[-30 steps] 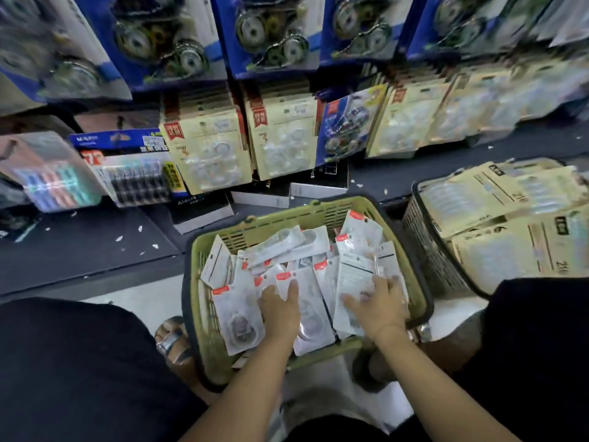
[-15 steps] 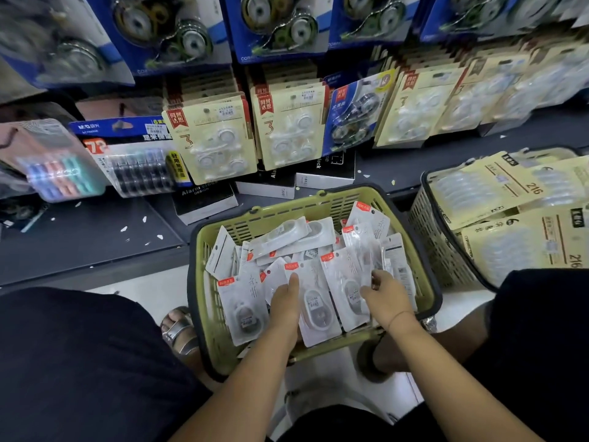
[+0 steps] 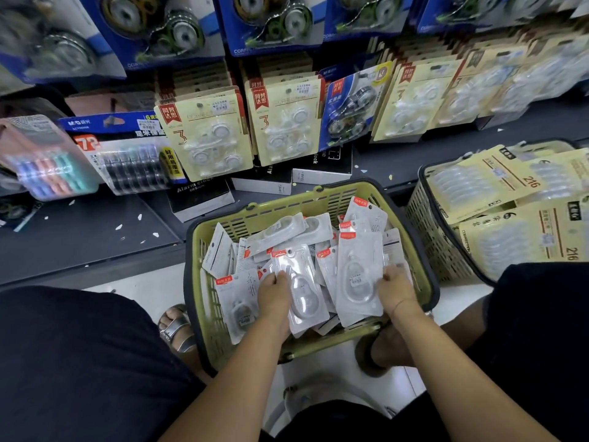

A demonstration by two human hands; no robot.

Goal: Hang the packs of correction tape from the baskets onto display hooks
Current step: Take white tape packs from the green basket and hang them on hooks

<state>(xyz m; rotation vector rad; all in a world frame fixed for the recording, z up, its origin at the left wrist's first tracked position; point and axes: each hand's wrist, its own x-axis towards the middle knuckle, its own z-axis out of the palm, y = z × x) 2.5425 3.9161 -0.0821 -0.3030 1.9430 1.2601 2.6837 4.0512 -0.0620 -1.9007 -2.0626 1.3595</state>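
Observation:
A green basket [image 3: 318,199] on the floor in front of me holds several white correction tape packs with red labels. My left hand [image 3: 273,295] grips the left edge of one pack [image 3: 301,288] near the basket's front. My right hand [image 3: 395,290] holds the right edge of another pack [image 3: 358,275] beside it. Both packs lie flat on the pile, face up. Above the shelf, cream three-packs [image 3: 207,135] and blue packs [image 3: 261,17] hang on display hooks.
A second basket [image 3: 427,224] at the right is filled with large cream packs [image 3: 497,183]. A dark shelf [image 3: 79,244] runs behind the baskets, with black boxes [image 3: 200,196] on it. Coloured tape sets [image 3: 47,164] hang at the left. My sandalled foot [image 3: 177,327] is left of the green basket.
Both hands have shifted packs within the green basket; my right hand has moved right and now holds a pack turned face up. The camera has tilted slightly.

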